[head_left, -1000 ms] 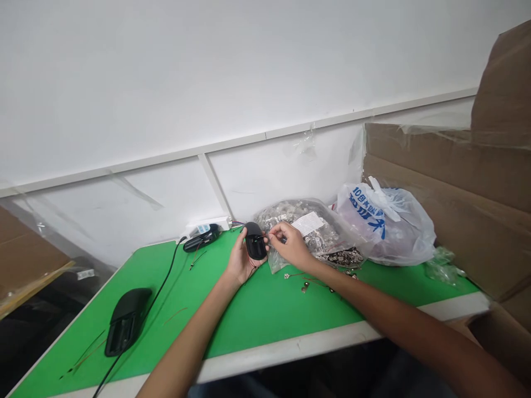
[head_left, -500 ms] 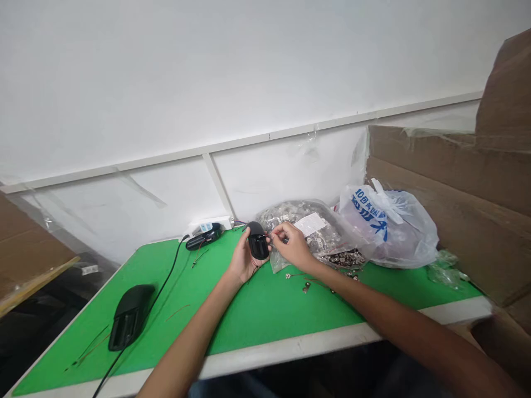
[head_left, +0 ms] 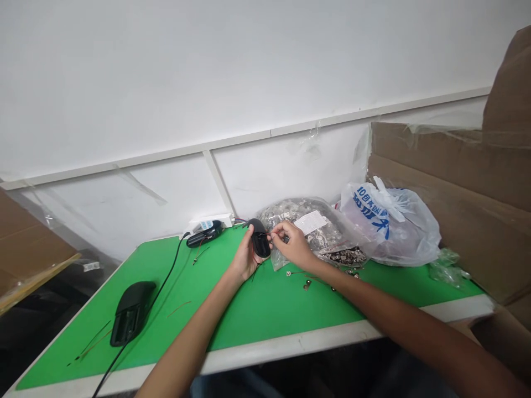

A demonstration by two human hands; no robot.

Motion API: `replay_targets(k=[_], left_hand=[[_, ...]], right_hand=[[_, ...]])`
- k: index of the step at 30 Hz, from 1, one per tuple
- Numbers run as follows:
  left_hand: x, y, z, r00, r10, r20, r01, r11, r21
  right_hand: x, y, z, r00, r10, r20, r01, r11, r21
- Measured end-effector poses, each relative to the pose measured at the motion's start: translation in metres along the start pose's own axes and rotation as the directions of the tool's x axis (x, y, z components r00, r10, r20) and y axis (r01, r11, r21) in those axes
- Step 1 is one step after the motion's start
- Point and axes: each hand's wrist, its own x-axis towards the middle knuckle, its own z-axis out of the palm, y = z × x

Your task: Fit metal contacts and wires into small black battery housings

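Observation:
My left hand is closed around a black, mouse-shaped plastic housing, with its open compartment facing me. At the housing's right edge, my right hand pinches a thin wire; its far end is too small to make out. Dark wire ends hang below my left palm. Small metal contacts and a wire with a round metal end lie on the green tabletop below my right wrist.
A similar black housing sits at left beside a black cable. Another black piece with wires lies by a white power strip. Behind my right hand are a clear bag of metal parts and a white plastic bag. Cardboard borders the right.
The housing has turned and tilted slightly in my left hand, its top swinging left. My right hand keeps its pinch at the housing's right edge. The camera view has shifted slightly.

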Motion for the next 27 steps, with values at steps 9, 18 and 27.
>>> replay_targets(k=[9, 18, 27], left_hand=[[0.0017, -0.0006, -0.0016, 1.0, -0.023, 0.021, 0.022, 0.999, 0.044], [0.0014, 0.001, -0.0024, 0.999, -0.029, 0.043, 0.029, 1.0, 0.012], [0.001, 0.0002, -0.0017, 0.998, -0.033, 0.045, 0.032, 0.999, 0.023]], right_hand=[[-0.002, 0.004, 0.0023, 0.998, 0.051, 0.04, -0.053, 0.997, 0.062], [-0.0017, 0.0044, 0.0018, 0.998, 0.053, 0.029, -0.055, 0.995, 0.084], [-0.0012, 0.0039, 0.0012, 0.999, 0.039, 0.009, -0.039, 0.999, -0.003]])
